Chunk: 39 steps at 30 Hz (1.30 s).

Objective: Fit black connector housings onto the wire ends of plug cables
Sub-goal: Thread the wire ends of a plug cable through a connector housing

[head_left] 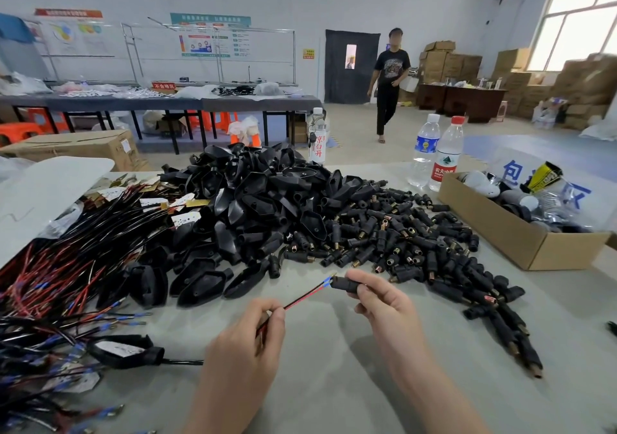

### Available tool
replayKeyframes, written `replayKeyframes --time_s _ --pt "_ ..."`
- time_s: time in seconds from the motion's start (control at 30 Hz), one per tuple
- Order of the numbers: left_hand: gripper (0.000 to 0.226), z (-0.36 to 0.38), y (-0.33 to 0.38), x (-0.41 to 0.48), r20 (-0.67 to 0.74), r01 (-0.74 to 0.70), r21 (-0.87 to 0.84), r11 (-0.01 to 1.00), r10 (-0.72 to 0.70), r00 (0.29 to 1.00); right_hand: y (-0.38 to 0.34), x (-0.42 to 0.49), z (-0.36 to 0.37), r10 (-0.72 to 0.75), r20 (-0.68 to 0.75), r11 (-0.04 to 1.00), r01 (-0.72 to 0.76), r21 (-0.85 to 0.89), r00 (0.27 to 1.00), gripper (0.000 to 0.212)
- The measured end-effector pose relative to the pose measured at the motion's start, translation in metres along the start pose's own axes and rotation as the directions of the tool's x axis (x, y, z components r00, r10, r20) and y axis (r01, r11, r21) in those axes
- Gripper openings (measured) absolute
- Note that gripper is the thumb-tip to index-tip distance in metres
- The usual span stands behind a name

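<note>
A head-worn camera looks down on a grey worktable (pixel 334 383) in a large workshop; two bare hands are raised just above it, near the front edge; the left hand (pixel 247 343) has its fingers curled and pinches a thin red-and-black cable (pixel 300 301) between thumb and forefinger; the cable runs up and to the right to its wire ends (pixel 329 280), which carry blue sleeves; the right hand (pixel 384 303) grips one black connector housing (pixel 344 284) between thumb and curled fingers, with the housing's open end pointing left; the wire ends sit right at that opening, and whether they are inside it cannot be told; beyond the hands, a broad heap of small black housings (pixel 400 233) with coppery tips spreads over the table's centre and right; behind it and to the left rises a mound of larger black shells (pixel 260 206); a tangled bundle of red and black cables (pixel 66 266) with blue-sleeved ends fills the left side; an open cardboard box (pixel 521 236) stands at the right edge; two clear water bottles (pixel 434 153) stand side by side behind the heap; in the background a person (pixel 389 79) in dark clothes is on the open floor
</note>
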<state>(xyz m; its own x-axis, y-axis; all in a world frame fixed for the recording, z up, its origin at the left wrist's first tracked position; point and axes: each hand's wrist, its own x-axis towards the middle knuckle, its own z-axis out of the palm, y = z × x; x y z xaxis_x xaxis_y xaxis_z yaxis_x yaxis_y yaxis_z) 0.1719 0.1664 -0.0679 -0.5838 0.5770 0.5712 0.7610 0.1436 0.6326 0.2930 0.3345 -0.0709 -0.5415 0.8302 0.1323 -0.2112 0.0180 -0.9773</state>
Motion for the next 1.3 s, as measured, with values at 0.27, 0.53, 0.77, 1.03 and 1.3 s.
replayKeyframes --time_s 0.27,0.53,0.77,1.03,1.3 --pt "0.009 -0.003 0.0 0.003 -0.011 0.021 -0.064 0.998 -0.022 1.0 -0.005 -0.001 -0.006 -0.047 0.13 0.994 0.06 -0.092 0.99 0.035" --pt "0.006 -0.008 -0.003 0.003 0.003 -0.034 0.16 0.987 0.034 0.999 -0.008 -0.001 -0.012 -0.047 0.206 0.988 0.076 -0.138 0.978 0.038" --pt "0.014 -0.003 0.003 0.004 0.05 -0.052 0.068 0.996 0.049 0.998 -0.004 -0.009 0.005 0.033 0.321 0.995 -0.002 -0.096 0.947 0.039" --pt "0.014 0.001 -0.005 0.006 0.083 0.185 -0.228 0.956 -0.17 0.982 -0.003 -0.015 0.018 0.114 0.303 0.979 -0.159 0.13 0.946 0.025" --pt "0.024 -0.007 0.004 0.017 0.204 0.359 -0.658 0.662 -0.302 0.931 -0.01 -0.017 0.02 0.209 0.265 0.901 -0.291 0.321 0.941 0.013"
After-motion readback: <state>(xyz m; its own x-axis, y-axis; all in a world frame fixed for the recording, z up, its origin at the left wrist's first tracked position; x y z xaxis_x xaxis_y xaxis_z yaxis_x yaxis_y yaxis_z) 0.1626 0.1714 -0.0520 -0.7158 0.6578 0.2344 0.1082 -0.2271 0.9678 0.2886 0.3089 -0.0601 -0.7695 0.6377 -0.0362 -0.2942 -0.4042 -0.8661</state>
